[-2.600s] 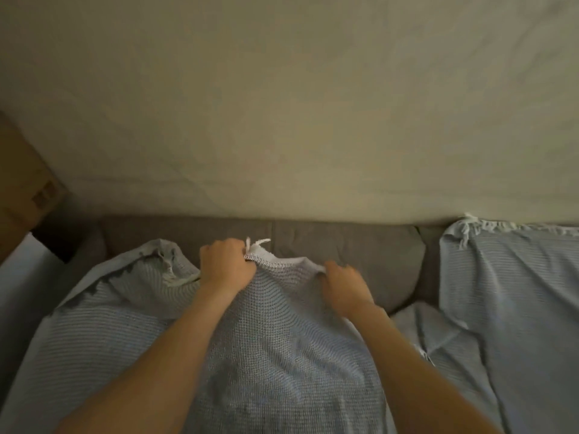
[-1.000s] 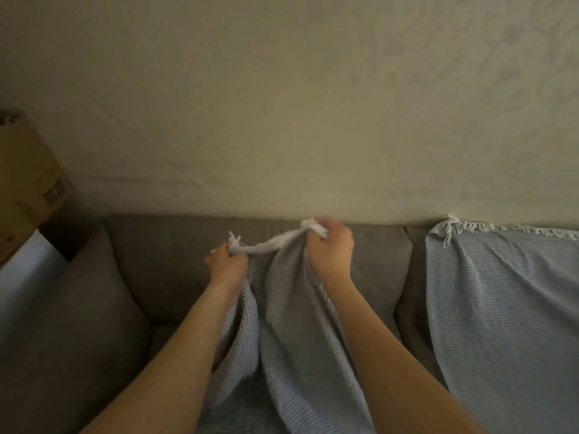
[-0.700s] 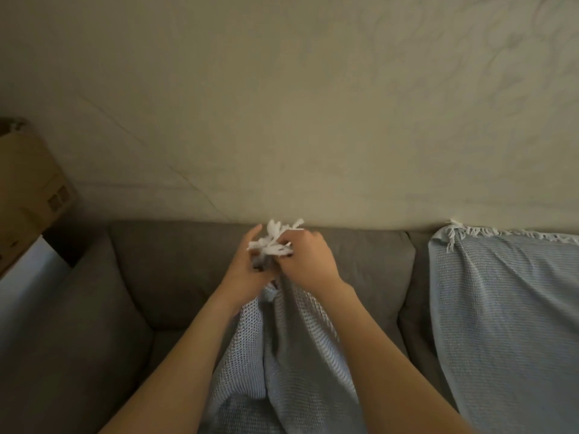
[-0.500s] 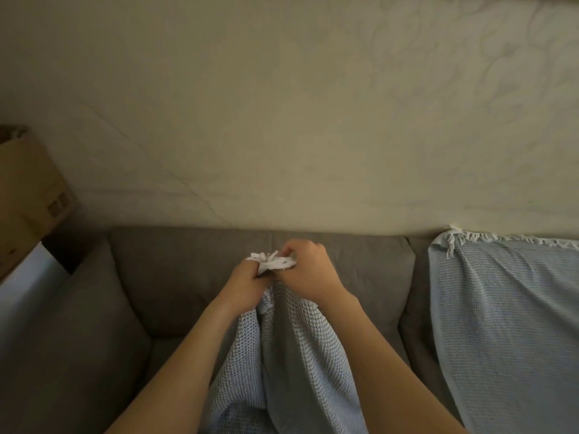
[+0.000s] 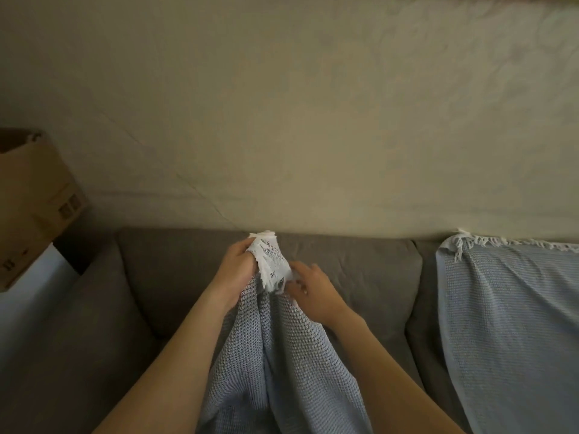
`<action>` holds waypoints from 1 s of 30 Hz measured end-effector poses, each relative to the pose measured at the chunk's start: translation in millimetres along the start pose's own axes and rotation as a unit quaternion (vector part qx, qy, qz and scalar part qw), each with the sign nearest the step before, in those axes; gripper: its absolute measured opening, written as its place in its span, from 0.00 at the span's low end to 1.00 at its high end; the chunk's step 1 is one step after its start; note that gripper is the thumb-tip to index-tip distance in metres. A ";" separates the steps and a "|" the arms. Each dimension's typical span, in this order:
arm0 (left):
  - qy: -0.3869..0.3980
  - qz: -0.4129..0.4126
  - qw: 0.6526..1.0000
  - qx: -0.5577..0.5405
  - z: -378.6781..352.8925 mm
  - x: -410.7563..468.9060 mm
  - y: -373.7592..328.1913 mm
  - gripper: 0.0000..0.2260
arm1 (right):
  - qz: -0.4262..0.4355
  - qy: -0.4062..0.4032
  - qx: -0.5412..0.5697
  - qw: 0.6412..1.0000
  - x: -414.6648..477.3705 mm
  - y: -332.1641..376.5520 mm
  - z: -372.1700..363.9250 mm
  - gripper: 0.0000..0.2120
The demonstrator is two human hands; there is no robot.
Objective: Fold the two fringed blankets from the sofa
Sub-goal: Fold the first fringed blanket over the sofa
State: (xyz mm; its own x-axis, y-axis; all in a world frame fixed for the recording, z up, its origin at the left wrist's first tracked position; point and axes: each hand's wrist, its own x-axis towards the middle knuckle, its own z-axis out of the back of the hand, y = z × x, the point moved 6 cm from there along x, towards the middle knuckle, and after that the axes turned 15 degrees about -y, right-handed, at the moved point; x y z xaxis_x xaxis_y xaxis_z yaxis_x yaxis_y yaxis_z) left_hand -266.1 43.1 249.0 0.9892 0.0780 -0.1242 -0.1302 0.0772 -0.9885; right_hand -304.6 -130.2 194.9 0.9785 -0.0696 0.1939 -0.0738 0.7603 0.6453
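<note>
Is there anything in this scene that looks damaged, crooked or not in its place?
Nothing looks spilled or torn. The blanket in the left hand is gathered into a bunch at its white fringe, not yet flat. On the wall a thin diagonal line, perhaps a crack, runs down toward the sofa.

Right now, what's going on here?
A person is partway through folding a light blue blanket in front of the grey sofa. The left hand grips its bunched white fringe, and the cloth hangs down between the arms. The right hand is open right beside the fringe; whether it touches is unclear. The second blanket lies draped over the sofa's back on the right, not folded.
</note>
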 end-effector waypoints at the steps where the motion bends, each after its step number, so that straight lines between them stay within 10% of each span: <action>1: 0.015 -0.010 1.000 0.005 -1.0 -3.2 -3.6 0.14 | -0.002 -0.018 0.006 1.000 4.4 5.3 3.0 0.05; 11: 0.158 0.088 0.981 0.066 12.3 -19.5 -2.5 0.13 | -0.078 -0.236 0.100 0.963 29.9 16.2 67.5 0.20; 16: -0.003 0.049 0.997 0.061 18.7 -5.7 4.4 0.08 | -0.104 0.002 0.176 0.979 16.4 6.9 44.1 0.20; 21: -0.088 0.090 0.992 -0.003 23.2 8.0 10.7 0.09 | -0.122 0.212 0.006 0.970 -9.7 -37.4 17.4 0.14; 30: -0.192 0.169 0.959 -0.121 28.9 52.6 24.0 0.18 | -0.124 0.188 0.067 0.972 6.2 -24.3 6.8 0.15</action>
State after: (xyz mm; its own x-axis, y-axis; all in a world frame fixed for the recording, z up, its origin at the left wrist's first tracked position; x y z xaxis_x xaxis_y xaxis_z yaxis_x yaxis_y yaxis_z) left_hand -219.1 77.7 221.3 0.7892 0.4228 -0.4455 -0.3731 -0.2461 -0.8945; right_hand -298.0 -153.5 185.4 0.9686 0.0206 -0.2477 0.1736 0.6571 0.7335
